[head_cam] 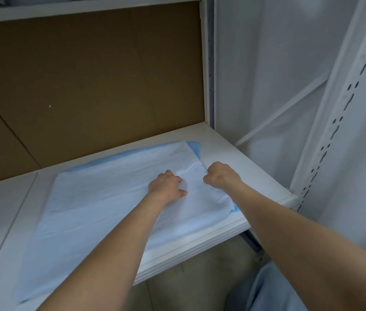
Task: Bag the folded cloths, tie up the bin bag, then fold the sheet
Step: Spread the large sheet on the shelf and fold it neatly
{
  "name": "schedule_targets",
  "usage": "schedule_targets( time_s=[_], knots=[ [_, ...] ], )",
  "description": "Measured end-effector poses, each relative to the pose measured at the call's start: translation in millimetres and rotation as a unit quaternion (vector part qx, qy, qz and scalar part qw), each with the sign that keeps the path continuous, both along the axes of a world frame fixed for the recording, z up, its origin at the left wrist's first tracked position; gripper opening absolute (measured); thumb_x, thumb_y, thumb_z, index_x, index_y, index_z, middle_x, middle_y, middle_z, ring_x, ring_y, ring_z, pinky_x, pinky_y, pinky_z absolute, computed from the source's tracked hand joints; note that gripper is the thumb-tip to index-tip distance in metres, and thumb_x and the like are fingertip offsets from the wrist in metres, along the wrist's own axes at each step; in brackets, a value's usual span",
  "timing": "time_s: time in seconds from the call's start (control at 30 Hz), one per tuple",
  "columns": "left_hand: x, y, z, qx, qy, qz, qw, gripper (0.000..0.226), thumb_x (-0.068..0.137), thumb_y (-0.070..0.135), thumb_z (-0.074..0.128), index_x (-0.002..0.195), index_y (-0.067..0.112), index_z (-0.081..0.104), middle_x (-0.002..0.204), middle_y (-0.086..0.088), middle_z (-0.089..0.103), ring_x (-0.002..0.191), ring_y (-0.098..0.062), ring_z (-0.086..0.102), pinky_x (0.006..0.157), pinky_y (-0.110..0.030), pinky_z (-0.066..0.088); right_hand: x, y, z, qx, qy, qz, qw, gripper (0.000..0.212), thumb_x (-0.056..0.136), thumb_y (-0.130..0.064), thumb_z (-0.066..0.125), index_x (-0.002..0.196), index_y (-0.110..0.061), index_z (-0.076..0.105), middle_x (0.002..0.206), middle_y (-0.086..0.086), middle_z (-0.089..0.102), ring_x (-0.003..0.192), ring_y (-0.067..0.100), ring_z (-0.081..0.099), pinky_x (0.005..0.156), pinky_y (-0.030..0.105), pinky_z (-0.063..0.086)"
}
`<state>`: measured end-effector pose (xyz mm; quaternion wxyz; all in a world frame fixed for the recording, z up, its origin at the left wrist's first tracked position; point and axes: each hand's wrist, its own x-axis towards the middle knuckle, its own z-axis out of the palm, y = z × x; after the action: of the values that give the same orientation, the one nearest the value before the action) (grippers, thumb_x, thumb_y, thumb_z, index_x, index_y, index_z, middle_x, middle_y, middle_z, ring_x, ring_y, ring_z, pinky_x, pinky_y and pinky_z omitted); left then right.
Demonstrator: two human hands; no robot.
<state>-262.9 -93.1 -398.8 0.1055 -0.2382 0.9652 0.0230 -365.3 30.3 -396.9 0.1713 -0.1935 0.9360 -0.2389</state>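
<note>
A pale blue sheet (92, 198) lies spread flat on a white shelf (240, 160), with a brighter blue underside showing at its far right corner. My left hand (166, 187) presses on the sheet near its right part, fingers curled into the fabric. My right hand (219, 175) is closed in a fist on the sheet's right edge, where a flap of fabric is bunched up between both hands. No bin bag or folded cloths are in view.
A brown board (92, 81) forms the back of the shelf bay. A white perforated upright (334, 122) and a pale wall stand to the right. Below the shelf's front edge is grey floor (200, 281) and blue fabric (271, 288) at the lower right.
</note>
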Motion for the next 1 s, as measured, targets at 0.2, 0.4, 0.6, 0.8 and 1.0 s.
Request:
schedule_targets(
  time_s=[0.2,0.4,0.6,0.8,1.0],
  knots=[
    [7.1,10.2,1.3,0.029,0.013,-0.006,0.999,0.051,0.097,0.039,0.043,0.146,0.024,0.035,0.148,-0.004,0.032,0.134,-0.025,0.035,0.105,-0.037,0.04,-3.5,27.8,16.4,-0.026,0.029,-0.066,0.997,0.016,0.092,-0.022,0.051,0.104,-0.012,0.056,0.101,0.006,0.055,0.088,0.025,0.053,0.074,0.03,0.041],
    [13.4,31.3,1.1,0.06,0.04,-0.037,0.997,0.052,0.094,0.04,0.051,0.143,0.027,0.04,0.147,-0.004,0.036,0.135,-0.024,0.036,0.109,-0.037,0.037,12.9,41.5,17.7,-0.005,-0.024,-0.035,0.999,0.027,0.083,-0.027,0.064,0.07,-0.013,0.046,0.081,0.006,0.057,0.073,0.023,0.057,0.064,0.028,0.045],
    [11.6,34.3,-4.7,0.053,0.007,-0.045,0.998,0.06,0.091,0.045,0.054,0.145,0.03,0.035,0.15,-0.003,0.032,0.137,-0.024,0.034,0.111,-0.037,0.035,22.9,36.2,6.9,-0.011,-0.061,-0.04,0.997,0.04,0.078,-0.027,0.075,0.104,-0.01,0.05,0.113,0.009,0.058,0.104,0.027,0.059,0.074,0.03,0.044],
    [1.7,43.2,-5.4,0.054,0.002,-0.058,0.997,0.06,0.092,0.046,0.051,0.147,0.031,0.031,0.152,-0.003,0.029,0.138,-0.024,0.033,0.111,-0.037,0.035,14.6,43.3,3.8,-0.004,-0.064,-0.045,0.997,0.03,0.08,-0.021,0.071,0.095,-0.011,0.046,0.101,0.006,0.052,0.091,0.025,0.055,0.072,0.03,0.043],
    [0.1,49.3,0.6,0.065,-0.01,-0.061,0.996,0.061,0.092,0.044,0.052,0.147,0.03,0.031,0.153,-0.003,0.028,0.138,-0.024,0.033,0.111,-0.037,0.034,5.6,62.0,14.3,0.011,-0.021,-0.04,0.999,0.028,0.086,-0.031,0.061,0.073,-0.011,0.045,0.08,0.004,0.052,0.08,0.024,0.054,0.067,0.028,0.042]
  ],
)
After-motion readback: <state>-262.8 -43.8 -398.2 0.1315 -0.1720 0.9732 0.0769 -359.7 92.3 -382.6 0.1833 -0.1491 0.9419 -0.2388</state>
